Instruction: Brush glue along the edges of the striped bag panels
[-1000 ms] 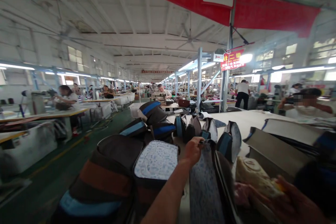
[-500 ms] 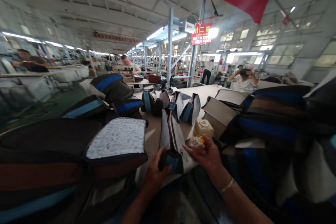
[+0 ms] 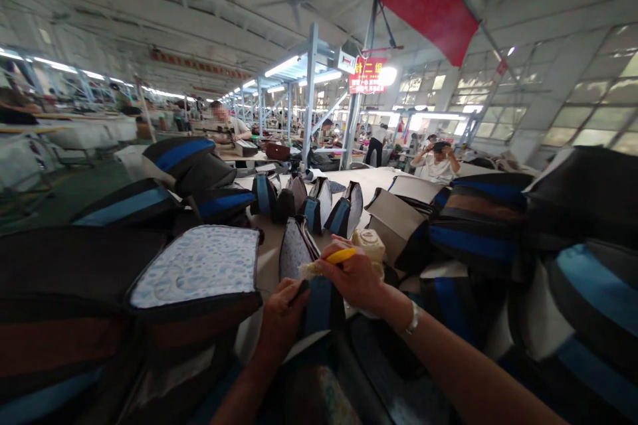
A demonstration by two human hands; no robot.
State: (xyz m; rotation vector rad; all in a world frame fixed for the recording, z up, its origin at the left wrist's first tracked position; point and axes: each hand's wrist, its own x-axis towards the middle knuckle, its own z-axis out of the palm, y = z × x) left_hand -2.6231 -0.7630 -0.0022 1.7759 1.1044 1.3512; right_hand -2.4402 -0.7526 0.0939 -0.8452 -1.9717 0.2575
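Observation:
My right hand is closed round a brush with a yellow handle. Its pale, frayed bristles point left, over the near end of a small open bag. The bag is black with a blue stripe and a light patterned lining. My left hand pinches the bag's dark edge on the left side, just below the bristles. Behind my right hand stands a cream plastic container, partly hidden by the hand.
Several small blue-striped bags stand farther back on the pale table. A large bag part with a blue-speckled white panel lies at left. Stacked bags fill the right side. A person sits across the table.
My right hand has moved left with the brush, from beside the container to over the bag. The bag's near end is tilted up and closer. The view has swung slightly right.

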